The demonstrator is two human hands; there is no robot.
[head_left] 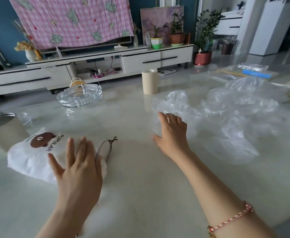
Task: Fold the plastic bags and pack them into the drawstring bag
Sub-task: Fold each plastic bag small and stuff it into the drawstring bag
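Fingers, left hand: straight and spread, pressing flat on the white cloth drawstring bag with a brown bear print, gripping nothing.
Right hand: palm down on the near edge of the clear crumpled plastic bags; fingertips foreshortened, perhaps bent into the film, so I cannot tell if it holds any.
Drawstring bag: near left on the glossy pale table, partly covered by the hand.
Plastic bags: heaped at right, outlines blurring into the tabletop.
Cream tin with metal rim: cut off at the left edge.

Flat left hand on drawstring bag, right hand on plastic bags
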